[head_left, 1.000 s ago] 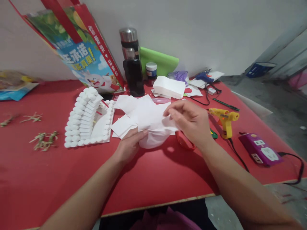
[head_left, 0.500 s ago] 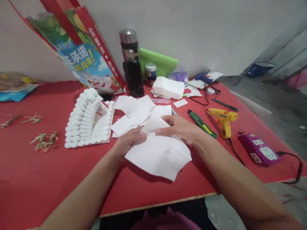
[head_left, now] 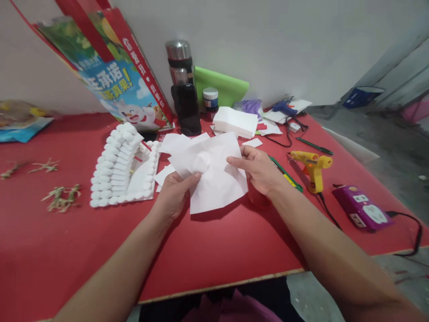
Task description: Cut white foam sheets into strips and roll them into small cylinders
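A creased sheet of white paper [head_left: 219,179] is held up between both hands, with a rounded bump near its middle. My left hand [head_left: 176,192] pinches its left side, thumb on top. On the right edge, my right hand [head_left: 256,167] grips the same sheet between thumb and fingers. Behind it more white paper pieces [head_left: 174,143] lie on the table, partly covered by the held sheet. To the left stands a white model [head_left: 122,170] with stair-like steps, edged with rounded white pieces.
On the red table [head_left: 100,250], a green utility knife [head_left: 290,179], a yellow glue gun [head_left: 313,167] and a purple power strip [head_left: 362,208] lie to the right. Dry plant-fibre figures [head_left: 62,197] sit left. At the back stand a phone [head_left: 186,109], a flask [head_left: 179,56] and a printed bag [head_left: 117,85].
The white sheet has been raised and turned, spread more open to the camera. My right hand has shifted to its right edge; the left thumb has moved lower on its left part.
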Demonstrator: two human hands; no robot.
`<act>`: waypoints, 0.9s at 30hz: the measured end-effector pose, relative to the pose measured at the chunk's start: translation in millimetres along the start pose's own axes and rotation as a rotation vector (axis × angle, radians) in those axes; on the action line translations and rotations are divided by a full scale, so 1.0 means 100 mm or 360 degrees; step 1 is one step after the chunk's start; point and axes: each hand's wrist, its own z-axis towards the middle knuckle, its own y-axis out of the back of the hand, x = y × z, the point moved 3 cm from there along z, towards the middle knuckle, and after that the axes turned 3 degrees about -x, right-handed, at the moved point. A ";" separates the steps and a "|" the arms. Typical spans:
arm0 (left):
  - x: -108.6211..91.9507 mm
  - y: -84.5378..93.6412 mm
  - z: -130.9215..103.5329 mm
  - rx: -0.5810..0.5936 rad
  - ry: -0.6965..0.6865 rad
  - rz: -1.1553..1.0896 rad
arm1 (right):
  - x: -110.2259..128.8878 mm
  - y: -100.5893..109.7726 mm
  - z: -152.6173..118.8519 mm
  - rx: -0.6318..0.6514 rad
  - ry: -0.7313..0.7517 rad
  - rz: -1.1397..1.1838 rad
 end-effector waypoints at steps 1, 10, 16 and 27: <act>-0.03 0.03 0.01 -0.0027 -0.0030 0.0020 | 0.02 0.03 0.01 0.0030 -0.0028 -0.0055; -0.25 0.03 -0.03 -0.0065 -0.0135 0.0062 | 0.13 0.24 0.05 0.0172 0.0012 -0.0265; -0.24 0.02 -0.03 -0.0020 -0.0173 0.0036 | 0.13 0.24 0.06 0.0235 0.0029 -0.0153; -0.28 0.02 -0.01 -0.0085 -0.0146 -0.0030 | 0.17 0.26 0.08 0.0213 0.0025 -0.0009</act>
